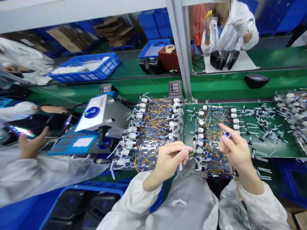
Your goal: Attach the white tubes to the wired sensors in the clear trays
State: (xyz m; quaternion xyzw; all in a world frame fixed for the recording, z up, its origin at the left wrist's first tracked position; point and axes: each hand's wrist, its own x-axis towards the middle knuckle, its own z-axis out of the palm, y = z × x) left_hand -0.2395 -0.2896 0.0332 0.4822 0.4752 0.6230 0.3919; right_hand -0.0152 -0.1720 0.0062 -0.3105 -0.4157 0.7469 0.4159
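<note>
My left hand [170,159] is closed in a pinch, with the forefinger pointing right. A small white strip [180,166] sticks out below its thumb; the rest is hidden by the fingers. My right hand [236,148] is raised over the right side of the wired assemblies [211,135], thumb and fingers pinched on a small blue-and-white piece [226,134]. These assemblies have white cylindrical ends and yellow, red and blue wires, laid in a row on clear plastic. Another bundle of wired assemblies [155,127] lies to the left of my hands.
Loose white-and-black pieces [266,123] are scattered at the right. A metal post [178,41] rises behind the bench. At left stand a white-and-blue machine [100,115] and a co-worker's hand [35,143] holding a black device. A blue crate [83,188] holds black housings. Another person sits opposite.
</note>
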